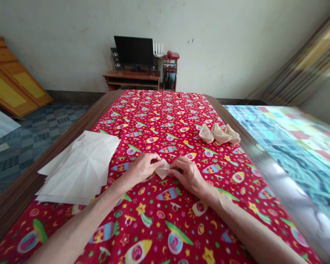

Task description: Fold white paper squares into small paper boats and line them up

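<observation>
A small piece of folded white paper point(162, 171) sits between my two hands over the middle of the red patterned cloth point(165, 220). My left hand point(145, 167) pinches its left side with thumb and forefinger. On the right side, the fingers of my right hand point(187, 174) close on the paper's edge. Left of my hands lies a loose stack of creased white paper sheets point(82, 167). Several folded paper shapes point(220, 134) stand in a cluster to the right, beyond my right hand.
Dark wooden table edges point(99, 110) show beside the cloth. Past the far end, a monitor point(134, 51), speakers and a red telephone point(172, 55) stand on a desk point(132, 75). A bed point(291, 146) adjoins on the right; a wooden cabinet point(15, 79) stands at left.
</observation>
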`<state>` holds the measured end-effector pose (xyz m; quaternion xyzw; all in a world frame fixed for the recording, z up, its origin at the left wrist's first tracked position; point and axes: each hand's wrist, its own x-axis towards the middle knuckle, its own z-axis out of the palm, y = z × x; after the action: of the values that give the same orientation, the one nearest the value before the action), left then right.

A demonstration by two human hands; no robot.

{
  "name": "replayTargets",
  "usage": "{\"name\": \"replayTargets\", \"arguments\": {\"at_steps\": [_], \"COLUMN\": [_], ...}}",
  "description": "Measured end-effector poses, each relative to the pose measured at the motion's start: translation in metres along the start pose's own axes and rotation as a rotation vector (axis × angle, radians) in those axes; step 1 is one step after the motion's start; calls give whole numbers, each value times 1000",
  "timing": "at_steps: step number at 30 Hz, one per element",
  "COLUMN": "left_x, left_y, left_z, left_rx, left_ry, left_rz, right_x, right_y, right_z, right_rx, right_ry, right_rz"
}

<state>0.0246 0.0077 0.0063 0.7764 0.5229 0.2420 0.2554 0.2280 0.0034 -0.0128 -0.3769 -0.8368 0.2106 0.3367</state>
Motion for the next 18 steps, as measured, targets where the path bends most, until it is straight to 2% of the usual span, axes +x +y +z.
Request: {"name": "replayTargets", "arguments": {"at_steps": [3, 5, 8, 12, 14, 18], "left_x": [-1, -2, -4, -7, -8, -9], "left_y": [3, 6, 13, 22, 25, 21], "left_z": [0, 2, 3, -2, -5, -10], "left_rx": [-90, -108, -115, -206, -249, -314], "left_ry": [39, 71, 145, 211, 225, 306], "left_rz": [18, 49, 97, 127, 102, -20], "right_x": [3, 6, 9, 11, 12, 14], "right_y": [0, -2, -7, -12, -13, -11], "right_z": [2, 2, 1, -3, -7, -15], "right_rx": [147, 233, 346, 393, 410, 397], "right_ry": [73, 65, 34, 126, 162, 260], "right_rz": [130, 175, 200, 157, 130, 204]}}
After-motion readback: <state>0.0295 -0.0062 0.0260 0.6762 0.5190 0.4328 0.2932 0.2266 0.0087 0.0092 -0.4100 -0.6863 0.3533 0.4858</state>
